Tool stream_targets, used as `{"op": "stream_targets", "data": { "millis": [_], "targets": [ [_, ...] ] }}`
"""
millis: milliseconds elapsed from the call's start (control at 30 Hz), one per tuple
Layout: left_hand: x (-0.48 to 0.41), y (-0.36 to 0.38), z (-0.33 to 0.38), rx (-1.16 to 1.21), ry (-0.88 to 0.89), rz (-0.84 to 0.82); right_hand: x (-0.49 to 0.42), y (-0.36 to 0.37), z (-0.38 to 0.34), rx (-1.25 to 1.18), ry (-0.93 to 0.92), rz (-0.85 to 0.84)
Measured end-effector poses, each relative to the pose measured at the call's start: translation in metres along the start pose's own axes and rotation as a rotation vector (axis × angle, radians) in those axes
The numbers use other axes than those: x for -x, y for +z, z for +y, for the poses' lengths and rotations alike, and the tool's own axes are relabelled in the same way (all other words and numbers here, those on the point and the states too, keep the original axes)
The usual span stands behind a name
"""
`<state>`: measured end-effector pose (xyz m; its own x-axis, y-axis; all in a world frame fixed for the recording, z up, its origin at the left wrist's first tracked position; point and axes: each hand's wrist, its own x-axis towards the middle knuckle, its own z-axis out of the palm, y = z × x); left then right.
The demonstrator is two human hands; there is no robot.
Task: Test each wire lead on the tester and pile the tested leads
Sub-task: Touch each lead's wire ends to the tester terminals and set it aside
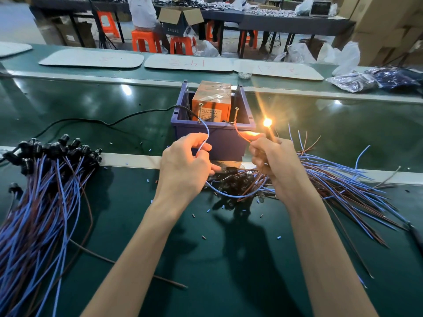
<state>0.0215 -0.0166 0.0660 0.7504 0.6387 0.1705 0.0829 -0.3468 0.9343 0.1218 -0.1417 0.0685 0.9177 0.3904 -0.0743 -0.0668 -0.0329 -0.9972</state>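
Head view: left hand (183, 164) fingers (203, 146) pinch the blue wire (207, 131); right hand (275, 167) fingers (259, 146) clamp the lit lead (267, 122).

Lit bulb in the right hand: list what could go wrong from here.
1. The lit bulb glows just above the right hand; it may be hot.
2. The blue wire, pinched by the left hand, and the brown wire reach the tester hand-held; a slip could read as a false failure.
3. Loose leads lie tangled under both hands and could be dragged along.
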Motion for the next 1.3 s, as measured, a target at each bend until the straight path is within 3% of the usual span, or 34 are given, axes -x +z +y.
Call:
{"op": "stream_targets", "data": {
  "millis": [467,567,667,800,1033,1167,1300],
  "targets": [
    [-0.014,-0.006,-0.017,-0.145,-0.044,-0.083,0.002,0.001,-0.007,0.163,0.003,-0.044],
    [-0.022,-0.014,-0.027,-0.298,-0.113,-0.159,0.002,0.001,-0.01,0.35,0.007,-0.03],
    [-0.027,-0.024,-0.036,-0.501,-0.195,-0.232,0.003,0.0,-0.012,0.331,0.006,-0.041],
    [-0.038,-0.05,-0.043,-0.677,-0.235,-0.075,0.008,-0.003,-0.014,0.204,-0.011,-0.014],
    [-0.043,-0.099,-0.066,-0.753,-0.372,0.393,0.008,-0.009,-0.02,-0.108,-0.18,0.365],
    [-0.04,-0.101,-0.077,-0.814,-0.376,0.426,0.004,-0.012,-0.025,-0.11,-0.429,0.685],
    [-0.038,-0.097,-0.082,-0.892,-0.319,0.409,0.013,-0.008,-0.032,0.191,-0.874,0.929]
  ]
}}
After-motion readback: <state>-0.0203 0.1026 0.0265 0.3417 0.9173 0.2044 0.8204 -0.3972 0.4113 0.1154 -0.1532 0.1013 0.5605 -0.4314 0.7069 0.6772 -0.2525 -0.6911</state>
